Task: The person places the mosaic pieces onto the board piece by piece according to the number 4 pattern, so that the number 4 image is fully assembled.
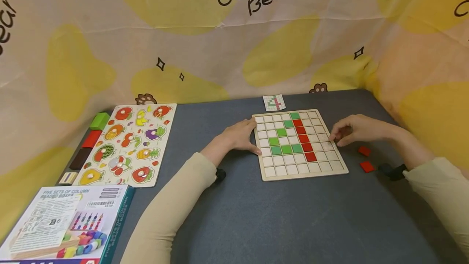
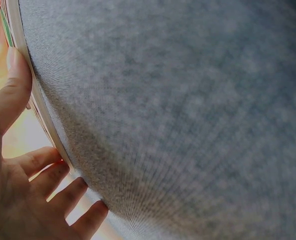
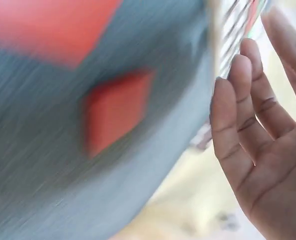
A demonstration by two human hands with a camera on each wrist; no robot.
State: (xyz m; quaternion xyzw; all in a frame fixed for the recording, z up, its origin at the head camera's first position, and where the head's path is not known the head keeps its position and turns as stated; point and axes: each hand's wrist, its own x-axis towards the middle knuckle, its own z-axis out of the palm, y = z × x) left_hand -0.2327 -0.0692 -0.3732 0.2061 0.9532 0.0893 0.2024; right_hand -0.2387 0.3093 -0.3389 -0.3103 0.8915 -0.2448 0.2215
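Note:
A wooden grid board [image 1: 304,177] lies on the dark table with square tiles in some cells. Its red tiles [image 1: 302,138] run down one column, and green tiles [image 1: 286,149] form a diagonal and a row beside them. My left hand [image 1: 239,135] touches the board's left edge, thumb and fingers spread along it. Over by the right edge is my right hand [image 1: 353,129], fingertips close to the rim; nothing shows in its palm in the right wrist view. Just below that hand lie two loose red tiles, one nearer the board [image 1: 367,167] and one farther back [image 1: 364,151].
Behind the board lies a small pattern card [image 1: 274,103]. To the left are a fruit puzzle board [image 1: 160,174], a boxed bead set [image 1: 126,215] and several colored blocks [image 1: 91,139]. A printed cloth [image 1: 205,52] hangs along the table's back.

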